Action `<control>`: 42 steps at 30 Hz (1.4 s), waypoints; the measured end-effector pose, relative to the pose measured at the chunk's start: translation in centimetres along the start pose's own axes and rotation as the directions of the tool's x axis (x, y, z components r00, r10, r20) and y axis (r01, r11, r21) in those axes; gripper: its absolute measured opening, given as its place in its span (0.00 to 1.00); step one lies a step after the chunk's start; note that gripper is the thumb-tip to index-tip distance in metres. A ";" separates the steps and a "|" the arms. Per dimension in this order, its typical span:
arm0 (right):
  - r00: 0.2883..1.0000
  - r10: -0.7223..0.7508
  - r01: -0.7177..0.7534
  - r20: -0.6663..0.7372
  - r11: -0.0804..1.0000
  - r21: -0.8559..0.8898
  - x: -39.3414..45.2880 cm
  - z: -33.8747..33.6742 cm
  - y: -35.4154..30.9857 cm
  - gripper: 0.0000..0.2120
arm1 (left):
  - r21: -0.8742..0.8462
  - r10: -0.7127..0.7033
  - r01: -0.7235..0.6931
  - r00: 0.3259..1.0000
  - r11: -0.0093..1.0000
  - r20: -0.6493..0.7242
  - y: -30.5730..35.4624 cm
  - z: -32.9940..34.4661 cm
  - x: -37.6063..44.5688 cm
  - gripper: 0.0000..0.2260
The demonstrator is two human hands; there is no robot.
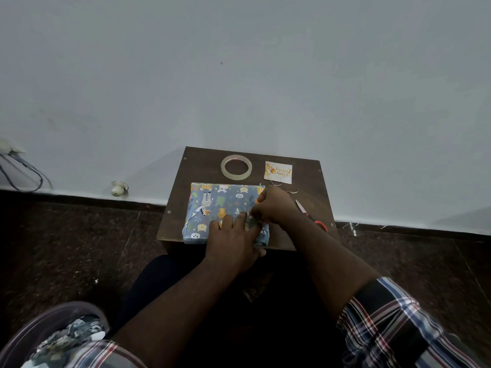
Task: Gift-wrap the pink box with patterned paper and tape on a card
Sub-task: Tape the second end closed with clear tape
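Note:
The box (212,205), wrapped in blue paper printed with cartoon animals, lies flat on a small dark wooden table (180,208). My left hand (233,237) presses flat on its near right part, fingers straight. At the box's right edge, my right hand (273,205) has its fingers curled and pinches the paper fold; whether it also holds a bit of tape I cannot tell. A roll of clear tape (236,167) lies behind the box. To the right of the roll lies a small white card (278,170) with orange print.
Red-handled scissors (310,215) lie on the table's right side, partly under my right forearm. A bowl of paper scraps (69,333) sits on the floor at the near left. A pale wall rises right behind the table, with cables (24,171) at the left.

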State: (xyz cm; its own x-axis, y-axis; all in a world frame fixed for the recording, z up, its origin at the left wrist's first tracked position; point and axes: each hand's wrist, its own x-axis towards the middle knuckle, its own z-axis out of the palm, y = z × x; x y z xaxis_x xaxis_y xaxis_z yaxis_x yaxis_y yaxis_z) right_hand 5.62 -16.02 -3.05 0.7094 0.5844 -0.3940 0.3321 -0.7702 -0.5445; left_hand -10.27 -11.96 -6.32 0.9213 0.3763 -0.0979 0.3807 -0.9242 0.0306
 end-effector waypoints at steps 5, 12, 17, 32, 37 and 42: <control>0.999 -0.040 0.035 -0.031 0.988 -0.150 0.6 0.2 0.3 0.12 | 0.014 0.011 -0.011 1.000 1.000 0.008 -0.1 -0.1 0.0 0.33; 0.997 0.078 -0.078 -0.007 0.995 -0.064 1.5 0.4 2.2 0.21 | 0.059 0.033 -0.034 0.999 0.998 0.019 -0.3 -0.7 0.1 0.33; 0.995 0.095 -0.095 -0.004 0.994 -0.052 1.5 0.5 2.1 0.27 | 0.117 0.060 -0.065 0.997 0.991 0.051 -0.5 -1.4 0.3 0.35; 0.998 0.035 -0.032 -0.054 0.998 0.058 0.2 0.8 3.8 0.17 | -0.324 -0.175 0.157 0.984 0.933 -0.028 -3.9 -3.5 0.7 0.21; 0.990 0.089 -0.073 -0.106 0.987 0.144 -0.2 1.5 4.2 0.17 | -0.552 -0.560 0.597 0.786 0.582 0.261 -9.1 -2.6 1.3 0.28; 0.990 0.089 -0.061 -0.113 0.972 0.228 -1.0 1.0 3.6 0.02 | -0.813 -0.533 0.518 0.781 0.264 0.324 -9.9 -2.9 2.3 0.14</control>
State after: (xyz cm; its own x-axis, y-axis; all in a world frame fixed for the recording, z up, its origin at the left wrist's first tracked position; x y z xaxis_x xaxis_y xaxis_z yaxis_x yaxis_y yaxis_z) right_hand 5.48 -19.12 -5.33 0.8016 0.4811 -0.3548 0.1377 -0.7262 -0.6736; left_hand -11.70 -1.74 -3.94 0.4912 0.7656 -0.4155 0.6422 0.0040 0.7665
